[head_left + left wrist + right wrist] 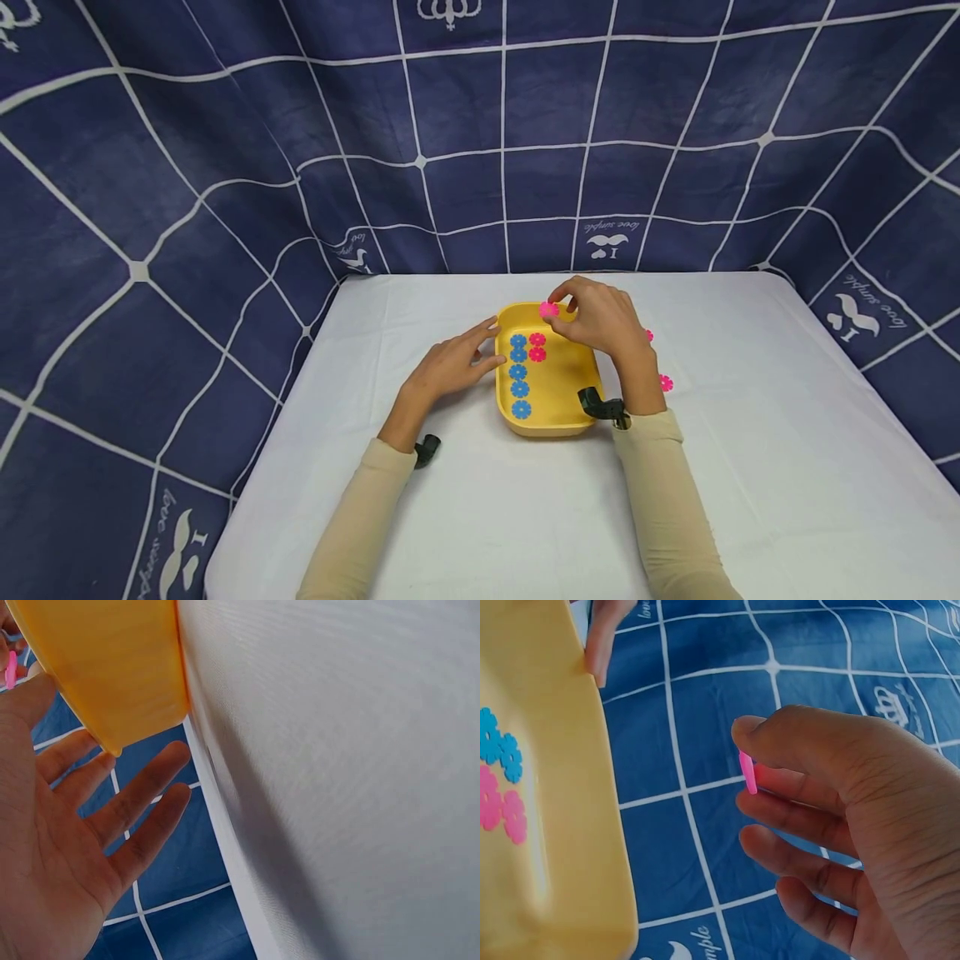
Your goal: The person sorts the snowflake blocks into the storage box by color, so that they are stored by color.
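A yellow tray [561, 387] stands on the white table. Down its left side runs a column of several blue flower-shaped discs [519, 389], with two pink flower-shaped discs [537, 354] beside the far end. My right hand [600, 321] pinches another pink flower-shaped disc [549, 310] between thumb and fingers, over the tray's far end. Seen edge-on in the right wrist view, that pink disc [748, 774] sits at the thumb tip. At the tray's left rim rests my left hand [450, 364], its fingers spread and fairly straight, touching the edge.
To the right of the tray, partly behind the right forearm, two more pink discs [666, 383] lie on the white tablecloth [757, 467]. A dark blue curtain [465, 192] with white grid lines surrounds the table's back and sides. Dark camera mounts [600, 407] sit at the wrists.
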A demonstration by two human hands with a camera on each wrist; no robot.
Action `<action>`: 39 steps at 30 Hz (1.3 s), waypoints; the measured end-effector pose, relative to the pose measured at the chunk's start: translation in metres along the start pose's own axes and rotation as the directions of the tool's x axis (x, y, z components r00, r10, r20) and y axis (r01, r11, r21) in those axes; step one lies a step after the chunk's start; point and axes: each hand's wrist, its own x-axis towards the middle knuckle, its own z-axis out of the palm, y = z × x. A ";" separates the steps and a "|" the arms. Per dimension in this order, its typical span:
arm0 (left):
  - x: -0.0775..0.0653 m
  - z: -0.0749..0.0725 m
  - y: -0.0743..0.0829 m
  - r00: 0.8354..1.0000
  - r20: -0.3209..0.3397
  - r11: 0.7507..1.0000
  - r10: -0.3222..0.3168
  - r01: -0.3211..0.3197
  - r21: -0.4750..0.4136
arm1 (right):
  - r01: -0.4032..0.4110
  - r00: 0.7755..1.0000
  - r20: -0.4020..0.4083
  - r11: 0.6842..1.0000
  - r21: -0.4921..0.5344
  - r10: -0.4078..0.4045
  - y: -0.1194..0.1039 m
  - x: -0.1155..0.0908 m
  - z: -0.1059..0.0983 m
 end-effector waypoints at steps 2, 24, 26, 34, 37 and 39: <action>0.000 0.000 0.000 1.000 -0.001 1.000 0.002 -0.002 0.002 | 0.012 1.000 0.005 1.000 0.003 -0.012 -0.002 0.000 0.002; -0.005 0.001 -0.003 1.000 0.012 1.000 0.009 -0.009 -0.028 | 0.003 0.996 0.091 1.000 0.000 -0.002 0.002 0.006 0.024; -0.005 0.002 -0.003 1.000 0.015 0.999 0.009 -0.009 -0.033 | 0.004 0.996 0.090 1.000 0.002 -0.004 0.004 0.006 0.027; -0.004 0.002 -0.003 1.000 0.013 1.000 0.004 -0.003 -0.018 | -0.013 0.991 0.131 1.000 0.001 0.013 0.009 0.008 0.038; -0.003 0.001 -0.003 1.000 0.010 1.000 0.005 -0.005 -0.015 | -0.019 0.989 0.144 1.000 0.001 0.019 0.009 0.009 0.038; -0.002 0.001 -0.003 1.000 0.006 1.000 0.004 -0.004 -0.015 | -0.019 0.989 0.147 1.000 -0.002 0.019 0.008 0.009 0.038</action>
